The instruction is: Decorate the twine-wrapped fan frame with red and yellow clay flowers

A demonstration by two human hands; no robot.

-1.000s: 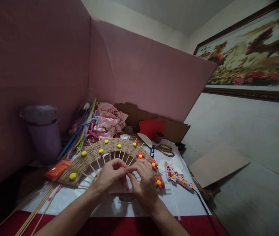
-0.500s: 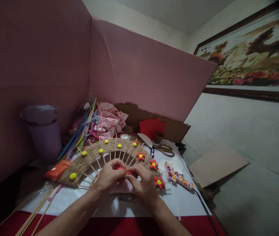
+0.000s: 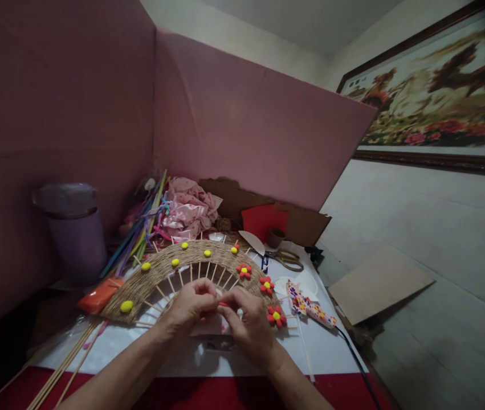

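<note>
My left hand (image 3: 191,307) and my right hand (image 3: 248,322) meet fingertip to fingertip over the near middle of the table. A small piece of red clay (image 3: 224,304) is pinched between them, mostly covered by fingers. Just behind lies a fan-shaped arch (image 3: 163,270) of woven twine on thin wooden sticks. Yellow clay dots, such as this yellow dot (image 3: 126,306), sit along its left and top. Down its right side are red-petalled flowers with yellow centres, the lowest being a red flower (image 3: 277,316).
Right of the arch lie a flower-patterned glue gun (image 3: 306,307) with a black cord and scissors (image 3: 287,259). An orange packet (image 3: 100,295) and loose sticks (image 3: 65,364) are on the left. Behind stand a purple bin (image 3: 77,239), crumpled pink wrapping (image 3: 193,208) and red card (image 3: 264,221).
My fingers have closed further round the red clay, so less of it shows. My left fingertips have shifted slightly; the arch and tools stay in place.
</note>
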